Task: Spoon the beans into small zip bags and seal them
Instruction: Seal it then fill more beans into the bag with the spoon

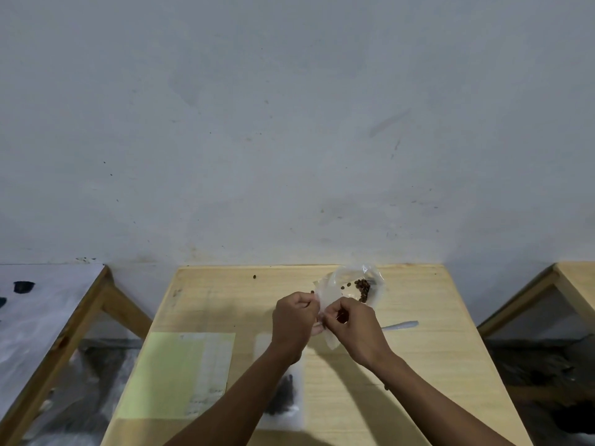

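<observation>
Both hands meet over the middle of the wooden table (pixel 418 365). My left hand (pixel 294 320) and my right hand (pixel 352 326) each pinch the edge of a small clear zip bag (pixel 328 299) held between them. A few brown beans show inside the bag by my right fingers. Behind them lies a larger clear plastic bag (pixel 370 278) with a pile of brown beans (pixel 362 286) in it. A white plastic spoon (pixel 402 325) rests on the table to the right of my right hand. A filled zip bag of dark beans (pixel 285 400) lies under my left forearm.
A pale green sheet with clear bags on it (pixel 174 375) lies at the table's left front. Two loose beans (pixel 254 276) sit near the far edge. A covered table (pixel 42 317) stands to the left and another wooden table (pixel 576 284) to the right.
</observation>
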